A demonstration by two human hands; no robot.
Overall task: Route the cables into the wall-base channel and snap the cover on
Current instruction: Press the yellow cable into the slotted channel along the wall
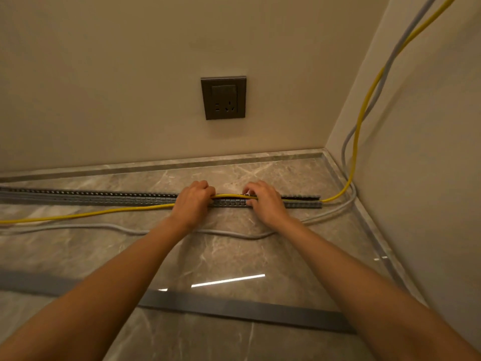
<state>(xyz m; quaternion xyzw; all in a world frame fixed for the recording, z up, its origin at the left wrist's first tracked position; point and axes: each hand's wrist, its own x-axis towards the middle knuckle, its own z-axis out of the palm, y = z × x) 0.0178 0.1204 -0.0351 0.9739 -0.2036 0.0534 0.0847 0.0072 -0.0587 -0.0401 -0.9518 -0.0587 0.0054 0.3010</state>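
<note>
A grey slotted channel (91, 198) lies open on the marble floor, parallel to the back wall. A yellow cable (86, 214) comes down the right wall, enters the channel's right end, runs inside it under my hands, and leaves over the front edge to trail left across the floor. My left hand (194, 201) is closed around the yellow cable at the channel. My right hand (263, 200) presses the same cable down into the channel with its fingertips. A grey cable (125, 227) lies loose on the floor in front of the channel. The long grey cover strip (234, 310) lies nearer me.
A dark wall socket (223, 98) sits on the back wall above the channel. The room corner is at the right, where both cables drop down the side wall (429, 152). A grey skirting strip (182, 162) runs along the wall base.
</note>
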